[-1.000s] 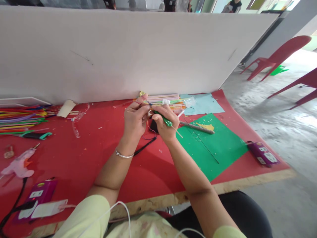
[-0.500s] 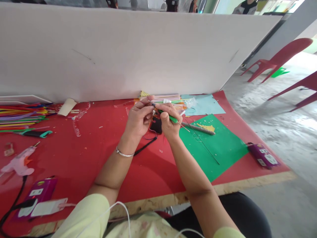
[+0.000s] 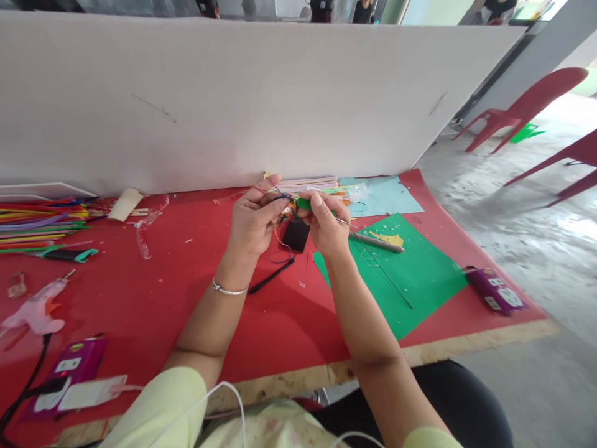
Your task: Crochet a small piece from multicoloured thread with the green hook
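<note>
My left hand [image 3: 249,223] is raised over the red table, thumb and fingers pinched on a small dark blue piece [image 3: 282,196] with a thin wire end sticking up. My right hand [image 3: 329,225], close beside it, grips a green piece [image 3: 304,204], whose exact kind I cannot make out; a thin wire [image 3: 344,221] runs out past the palm. Small orange and white bits show between the hands, partly hidden by fingers. Just below lie a black flat object [image 3: 295,235] and a black stick-like pen [image 3: 272,277].
A green sheet [image 3: 396,292] bears a grey rod [image 3: 377,242] and yellow scrap. Colourful pipe cleaners [image 3: 41,227], scissors [image 3: 69,254] and a pink glue gun [image 3: 40,308] lie left. Purple power strips [image 3: 495,290] flank the table. A white panel [image 3: 261,99] stands behind.
My hands have drawn slightly apart, the right one shifting right. The green piece now shows between the hands instead of below the right thumb. More of the black flat object is uncovered.
</note>
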Demonstrator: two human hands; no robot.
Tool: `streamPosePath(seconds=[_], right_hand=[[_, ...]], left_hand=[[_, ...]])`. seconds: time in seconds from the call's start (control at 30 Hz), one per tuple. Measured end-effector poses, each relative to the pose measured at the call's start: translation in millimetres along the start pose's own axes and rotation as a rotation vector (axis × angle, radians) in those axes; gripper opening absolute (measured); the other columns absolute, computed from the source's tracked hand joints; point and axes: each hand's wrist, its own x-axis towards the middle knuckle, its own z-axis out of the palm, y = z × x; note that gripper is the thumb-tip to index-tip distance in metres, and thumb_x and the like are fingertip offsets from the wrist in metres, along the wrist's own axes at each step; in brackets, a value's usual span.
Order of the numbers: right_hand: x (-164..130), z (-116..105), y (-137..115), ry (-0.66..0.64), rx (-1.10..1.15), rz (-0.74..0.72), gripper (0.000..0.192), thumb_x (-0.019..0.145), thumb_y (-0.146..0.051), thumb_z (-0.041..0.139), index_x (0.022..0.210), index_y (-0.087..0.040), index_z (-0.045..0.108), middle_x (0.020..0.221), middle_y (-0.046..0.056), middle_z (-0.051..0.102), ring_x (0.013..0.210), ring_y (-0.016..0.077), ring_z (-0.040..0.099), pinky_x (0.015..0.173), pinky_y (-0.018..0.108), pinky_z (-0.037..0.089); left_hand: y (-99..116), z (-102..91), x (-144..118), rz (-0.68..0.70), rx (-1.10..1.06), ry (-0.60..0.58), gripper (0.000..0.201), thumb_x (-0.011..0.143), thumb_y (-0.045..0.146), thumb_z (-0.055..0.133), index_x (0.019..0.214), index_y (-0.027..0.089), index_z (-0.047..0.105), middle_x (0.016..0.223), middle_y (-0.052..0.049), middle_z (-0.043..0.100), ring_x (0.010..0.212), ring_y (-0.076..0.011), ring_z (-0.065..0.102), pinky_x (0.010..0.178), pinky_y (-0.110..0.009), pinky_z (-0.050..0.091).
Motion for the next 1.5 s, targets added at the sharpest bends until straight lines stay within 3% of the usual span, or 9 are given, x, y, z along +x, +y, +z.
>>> streamPosePath(seconds=[0.1, 0.2, 0.3, 0.4, 0.67, 0.87, 1.0, 1.3, 1.5], right_hand=[[-1, 8, 0, 0.043, 0.087, 0.07, 0.039, 0.078, -0.068, 0.085, 0.088, -0.031, 0.087, 0.07, -0.002, 0.073, 0.06, 0.0124, 0.064, 0.052, 0.028, 0.049], [-3, 12, 0, 0.112, 0.063, 0.02, 0.032, 0.081, -0.065, 0.083, 0.089, -0.034, 0.087, 0.085, -0.001, 0.08, 0.079, 0.0154, 0.073, 0.072, 0.032, 0.062], [-4, 10, 2, 0.114, -0.009, -0.045, 0.024, 0.092, -0.058, 0.077, 0.097, -0.037, 0.088, 0.098, -0.002, 0.083, 0.098, 0.0169, 0.077, 0.096, 0.036, 0.063], [-4, 7, 6, 0.083, -0.082, -0.075, 0.024, 0.096, -0.056, 0.072, 0.1, -0.038, 0.087, 0.099, -0.002, 0.084, 0.101, 0.018, 0.078, 0.1, 0.039, 0.063], [-8, 13, 3, 0.227, -0.222, -0.144, 0.026, 0.1, -0.053, 0.067, 0.1, -0.036, 0.087, 0.098, -0.002, 0.084, 0.098, 0.0168, 0.079, 0.097, 0.037, 0.064], [-4, 6, -8, 0.107, -0.123, -0.048, 0.033, 0.094, -0.061, 0.072, 0.088, -0.032, 0.087, 0.08, -0.002, 0.079, 0.06, 0.01, 0.063, 0.057, 0.028, 0.054], [-2, 4, -12, 0.166, -0.2, -0.078, 0.032, 0.092, -0.062, 0.076, 0.087, -0.032, 0.087, 0.077, -0.002, 0.077, 0.073, 0.0119, 0.069, 0.065, 0.027, 0.057], [3, -1, -16, 0.133, -0.19, 0.053, 0.043, 0.088, -0.068, 0.076, 0.089, -0.027, 0.087, 0.064, -0.003, 0.067, 0.054, 0.0077, 0.056, 0.051, 0.024, 0.047], [-11, 28, 8, 0.303, -0.06, 0.095, 0.04, 0.089, -0.065, 0.074, 0.097, -0.028, 0.086, 0.081, -0.001, 0.076, 0.064, 0.01, 0.064, 0.055, 0.025, 0.052]], left_hand=[[2, -2.5, -1, -0.147, -0.059, -0.081, 0.04, 0.059, 0.014, 0.093, 0.097, 0.021, 0.083, 0.059, 0.007, 0.057, 0.048, -0.0037, 0.043, 0.04, -0.016, 0.019], [3, -2.8, -2, -0.259, -0.106, -0.107, 0.04, 0.062, 0.015, 0.092, 0.1, 0.022, 0.082, 0.066, 0.005, 0.062, 0.051, -0.0049, 0.048, 0.039, -0.016, 0.018], [2, -1.6, -2, -0.239, -0.124, -0.074, 0.039, 0.062, 0.015, 0.091, 0.1, 0.022, 0.081, 0.066, 0.006, 0.059, 0.047, -0.003, 0.043, 0.039, -0.016, 0.017], [0, -0.3, -3, -0.154, -0.115, -0.034, 0.038, 0.062, 0.014, 0.091, 0.098, 0.022, 0.082, 0.058, 0.009, 0.05, 0.044, -0.0018, 0.035, 0.039, -0.017, 0.017], [-2, -1.3, -3, -0.166, -0.104, -0.053, 0.037, 0.061, 0.015, 0.091, 0.096, 0.022, 0.083, 0.06, 0.006, 0.056, 0.047, -0.004, 0.042, 0.039, -0.018, 0.017], [2, -2.7, -2, -0.166, -0.102, -0.038, 0.037, 0.061, 0.013, 0.087, 0.096, 0.022, 0.082, 0.058, 0.007, 0.054, 0.048, -0.0051, 0.044, 0.039, -0.018, 0.019], [-3, -1.0, -4, -0.033, -0.045, 0.007, 0.041, 0.062, 0.013, 0.09, 0.102, 0.022, 0.083, 0.058, 0.008, 0.052, 0.047, -0.0038, 0.041, 0.04, -0.018, 0.021], [-17, 3.2, -1, 0.117, 0.055, 0.074, 0.048, 0.065, 0.013, 0.089, 0.112, 0.02, 0.084, 0.067, 0.006, 0.064, 0.048, -0.0033, 0.047, 0.045, -0.019, 0.033], [-22, 9.0, -4, 0.232, 0.128, 0.217, 0.052, 0.073, 0.013, 0.087, 0.123, 0.026, 0.082, 0.078, 0.004, 0.072, 0.066, -0.0073, 0.062, 0.06, -0.018, 0.049]])
